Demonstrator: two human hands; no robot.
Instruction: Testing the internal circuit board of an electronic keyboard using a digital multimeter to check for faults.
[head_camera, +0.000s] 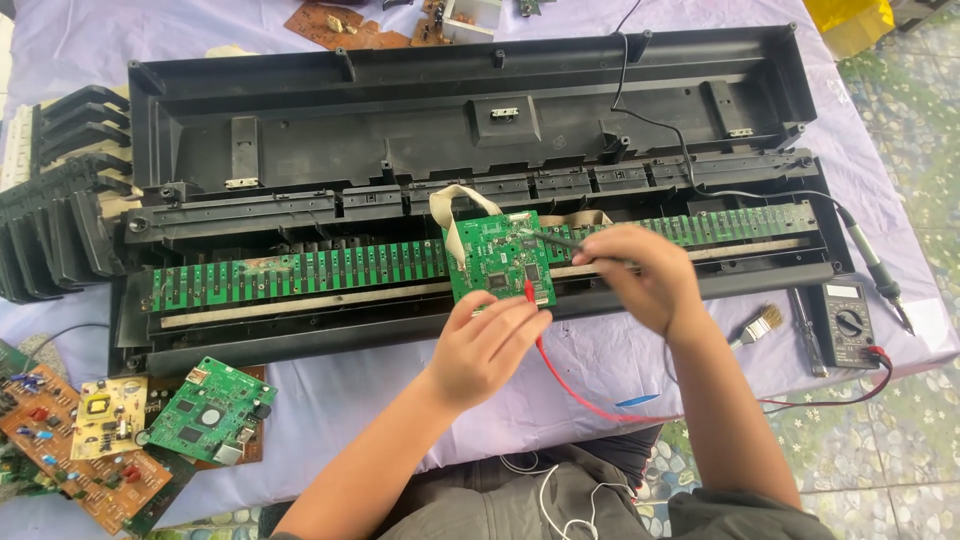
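Note:
An opened black keyboard case (300, 130) lies across the table with long green key-contact boards (290, 275) inside. A square green circuit board (497, 255) rests on its middle, joined by a beige ribbon cable (450, 205). My left hand (485, 345) holds a red multimeter probe (529, 292) with its tip on the board's lower edge. My right hand (640, 275) holds a black probe (560, 240) against the board's upper right part. The red lead (580, 395) runs back to a multimeter (848, 322) on the right.
A soldering iron (875, 265), a screwdriver (806, 330) and a small brush (760, 325) lie at the right. Several loose circuit boards (120, 440) sit at the lower left, and more at the top (345, 25). Removed black keys (55, 200) are stacked at the left.

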